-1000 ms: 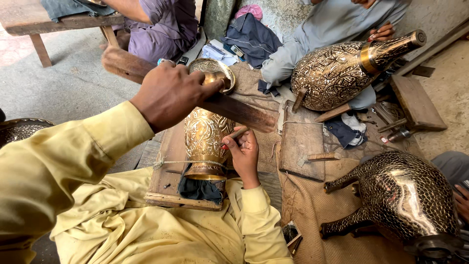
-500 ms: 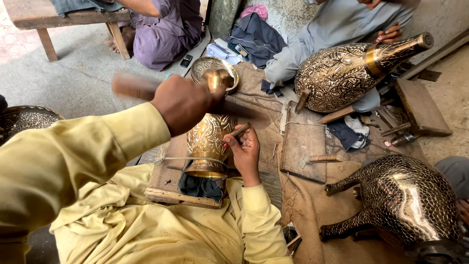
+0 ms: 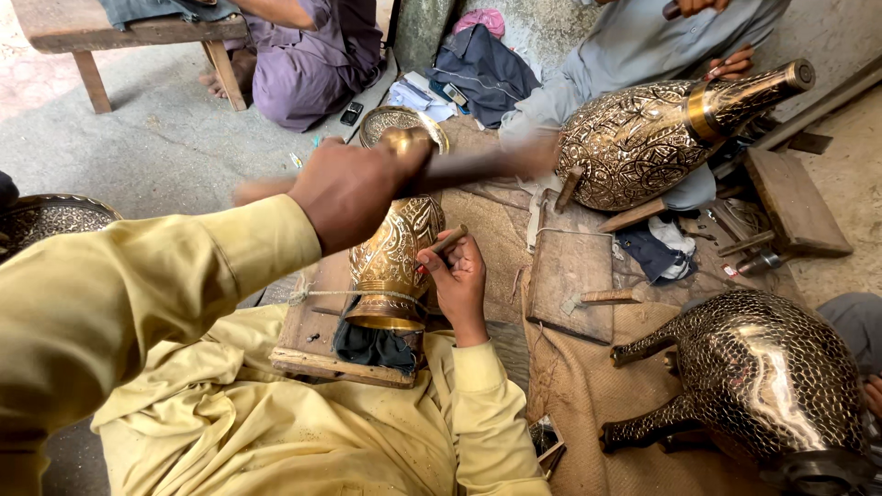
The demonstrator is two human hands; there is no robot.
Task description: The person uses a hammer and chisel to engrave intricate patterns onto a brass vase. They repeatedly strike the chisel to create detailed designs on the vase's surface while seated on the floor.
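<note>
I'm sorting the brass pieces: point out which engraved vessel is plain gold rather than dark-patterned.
The small gold vase tied to the wooden board, between the person's hands. The other vessels are darker with black patterning.

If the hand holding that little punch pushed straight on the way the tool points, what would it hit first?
The right hand aims its punch leftward at the brass vase. The tip already seems to sit on or just off the engraved wall, so the vase comes first, though depth is hard to judge.

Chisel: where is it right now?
Head view, centre: the chisel is pinched in the right hand, its tip against the right flank of the brass vase, below the raised left hand.
</note>
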